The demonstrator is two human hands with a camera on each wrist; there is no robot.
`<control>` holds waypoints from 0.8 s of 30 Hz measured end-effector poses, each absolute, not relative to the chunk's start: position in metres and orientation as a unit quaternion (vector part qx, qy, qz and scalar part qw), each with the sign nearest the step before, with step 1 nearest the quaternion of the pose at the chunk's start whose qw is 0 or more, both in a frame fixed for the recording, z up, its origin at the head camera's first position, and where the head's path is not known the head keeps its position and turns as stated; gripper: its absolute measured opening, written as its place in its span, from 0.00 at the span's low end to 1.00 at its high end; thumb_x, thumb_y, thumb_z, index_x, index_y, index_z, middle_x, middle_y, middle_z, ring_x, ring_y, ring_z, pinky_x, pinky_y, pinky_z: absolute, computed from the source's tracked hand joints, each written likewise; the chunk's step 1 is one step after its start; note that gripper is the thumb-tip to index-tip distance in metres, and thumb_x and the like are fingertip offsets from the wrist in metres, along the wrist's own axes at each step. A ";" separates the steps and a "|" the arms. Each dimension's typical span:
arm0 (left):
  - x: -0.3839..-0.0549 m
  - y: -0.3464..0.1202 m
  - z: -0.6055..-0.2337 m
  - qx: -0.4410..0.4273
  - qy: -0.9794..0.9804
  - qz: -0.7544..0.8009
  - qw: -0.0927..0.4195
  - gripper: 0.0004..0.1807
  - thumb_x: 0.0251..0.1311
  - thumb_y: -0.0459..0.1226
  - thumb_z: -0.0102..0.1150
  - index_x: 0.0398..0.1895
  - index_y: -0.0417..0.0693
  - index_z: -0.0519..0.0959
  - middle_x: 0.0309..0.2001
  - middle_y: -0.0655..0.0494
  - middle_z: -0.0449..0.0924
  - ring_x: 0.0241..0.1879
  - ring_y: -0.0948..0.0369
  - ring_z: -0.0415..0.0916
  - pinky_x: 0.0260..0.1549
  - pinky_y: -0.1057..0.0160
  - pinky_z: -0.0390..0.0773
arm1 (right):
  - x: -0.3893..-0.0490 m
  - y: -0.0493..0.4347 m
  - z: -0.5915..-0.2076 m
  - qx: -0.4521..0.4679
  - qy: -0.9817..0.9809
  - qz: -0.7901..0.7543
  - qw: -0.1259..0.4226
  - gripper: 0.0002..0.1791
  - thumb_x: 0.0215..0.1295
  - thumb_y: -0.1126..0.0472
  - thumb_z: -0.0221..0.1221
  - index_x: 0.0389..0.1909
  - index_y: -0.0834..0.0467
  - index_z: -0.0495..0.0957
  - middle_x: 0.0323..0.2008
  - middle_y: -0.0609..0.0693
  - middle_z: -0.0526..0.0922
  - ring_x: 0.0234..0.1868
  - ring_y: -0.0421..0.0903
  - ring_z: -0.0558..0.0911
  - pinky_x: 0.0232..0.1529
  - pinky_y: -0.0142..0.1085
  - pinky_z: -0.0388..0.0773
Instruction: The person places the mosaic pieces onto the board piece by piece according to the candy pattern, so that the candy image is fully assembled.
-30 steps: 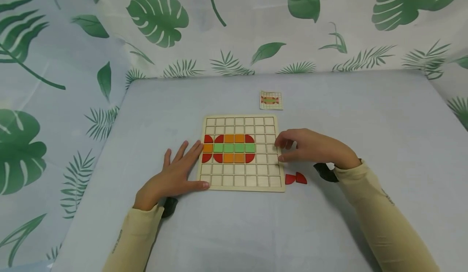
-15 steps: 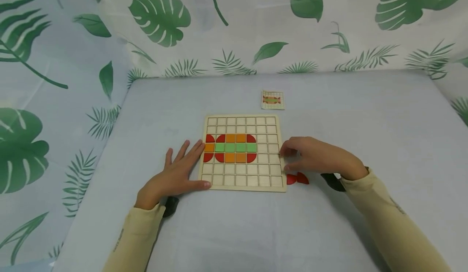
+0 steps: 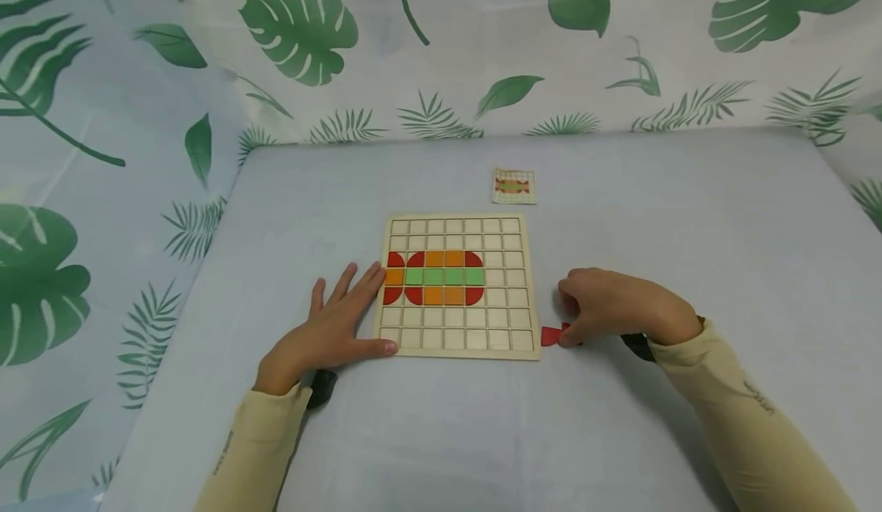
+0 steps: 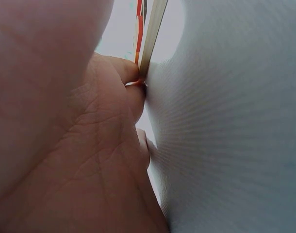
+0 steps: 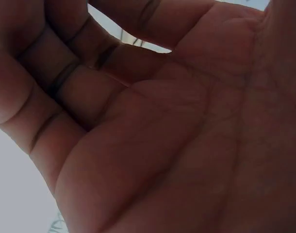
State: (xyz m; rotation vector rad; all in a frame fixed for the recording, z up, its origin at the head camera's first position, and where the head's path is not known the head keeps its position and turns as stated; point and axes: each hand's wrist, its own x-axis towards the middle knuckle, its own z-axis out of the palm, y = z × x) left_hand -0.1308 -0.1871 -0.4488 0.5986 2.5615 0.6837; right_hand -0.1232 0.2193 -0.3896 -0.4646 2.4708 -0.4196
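A square wooden grid board (image 3: 455,324) lies on the table. In its left and middle cells sit red quarter-circle tiles (image 3: 474,295), orange square tiles (image 3: 444,296) and green square tiles (image 3: 434,276). My left hand (image 3: 331,328) rests spread at the board's left edge, its thumb on the near-left corner. Just right of the board, my right hand (image 3: 613,305) pinches a loose red quarter-circle tile (image 3: 576,333), partly hidden by its thumb and fingers. Another red quarter-circle tile (image 3: 550,336) lies beside it. In the right wrist view the fingers curl and their tips are hidden.
Behind the board lies a small pattern card (image 3: 514,187) with a candy-shaped design on a grid. The pale tabletop (image 3: 441,435) meets a leaf-printed cloth (image 3: 441,76) at the back and left.
My right hand has moved from the board's right edge down and to the right, onto the loose red tiles. The left hand has stayed on the board's edge.
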 end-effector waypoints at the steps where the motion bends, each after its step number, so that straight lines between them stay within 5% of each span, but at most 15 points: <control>1: -0.131 -0.187 -0.449 0.216 0.921 0.246 0.210 0.64 0.61 0.63 0.72 0.89 0.50 0.45 0.88 0.54 0.38 0.85 0.47 0.23 0.73 0.34 0.17 | -0.124 0.220 -0.390 -0.173 0.926 -0.158 0.295 0.17 0.57 0.58 0.78 0.30 0.56 0.76 0.30 0.48 0.73 0.32 0.45 0.73 0.33 0.39 0.71; 9: -0.131 -0.186 -0.447 0.214 0.920 0.248 0.213 0.64 0.62 0.62 0.72 0.89 0.49 0.45 0.88 0.54 0.38 0.85 0.47 0.23 0.73 0.34 0.17 | -0.128 0.224 -0.391 -0.202 0.927 -0.164 0.269 0.12 0.60 0.66 0.72 0.30 0.56 0.76 0.30 0.47 0.74 0.32 0.45 0.73 0.34 0.39 0.73; 20: -0.131 -0.187 -0.449 0.216 0.921 0.246 0.211 0.64 0.61 0.62 0.73 0.89 0.49 0.45 0.88 0.54 0.39 0.85 0.47 0.23 0.73 0.33 0.17 | -0.134 0.223 -0.402 -0.274 0.937 -0.164 0.143 0.14 0.61 0.71 0.72 0.31 0.54 0.75 0.26 0.44 0.71 0.34 0.47 0.71 0.37 0.42 0.70; 24: -0.131 -0.186 -0.450 0.215 0.922 0.242 0.210 0.64 0.61 0.62 0.73 0.89 0.49 0.45 0.88 0.54 0.39 0.85 0.47 0.23 0.73 0.33 0.17 | -0.138 0.224 -0.407 -0.266 0.931 -0.224 0.115 0.11 0.63 0.76 0.67 0.33 0.57 0.80 0.31 0.45 0.77 0.35 0.46 0.74 0.39 0.44 0.75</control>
